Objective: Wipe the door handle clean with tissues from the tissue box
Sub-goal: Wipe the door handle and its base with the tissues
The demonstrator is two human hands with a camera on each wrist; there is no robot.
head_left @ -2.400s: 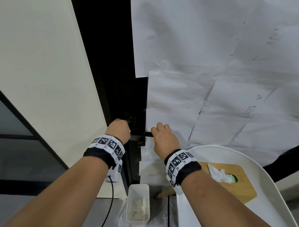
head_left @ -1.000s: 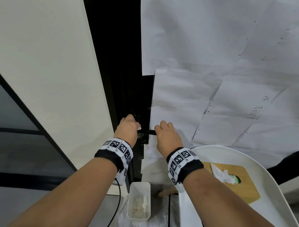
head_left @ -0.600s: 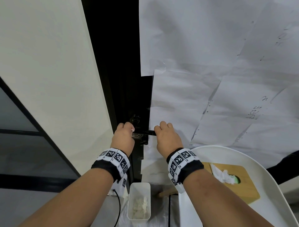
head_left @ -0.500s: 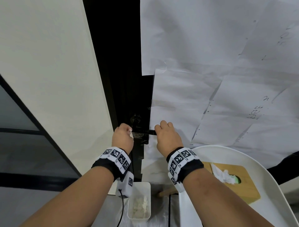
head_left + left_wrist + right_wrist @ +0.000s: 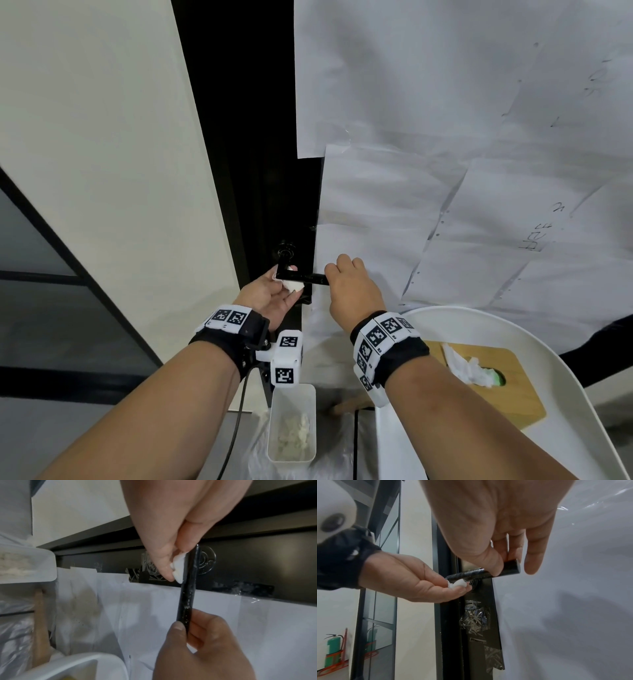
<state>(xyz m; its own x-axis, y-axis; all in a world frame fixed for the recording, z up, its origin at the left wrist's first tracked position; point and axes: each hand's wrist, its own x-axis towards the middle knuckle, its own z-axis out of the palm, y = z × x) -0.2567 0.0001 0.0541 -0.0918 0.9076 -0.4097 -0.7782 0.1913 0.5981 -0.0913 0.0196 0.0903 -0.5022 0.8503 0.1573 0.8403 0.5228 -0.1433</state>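
The right hand (image 5: pixel 352 291) pinches the free end of the black door handle (image 5: pixel 301 276), apparently to steady it, while the left hand (image 5: pixel 270 296), palm up beneath the handle's pivot end, pinches a wadded tissue (image 5: pixel 294 284) against its underside to wipe there.
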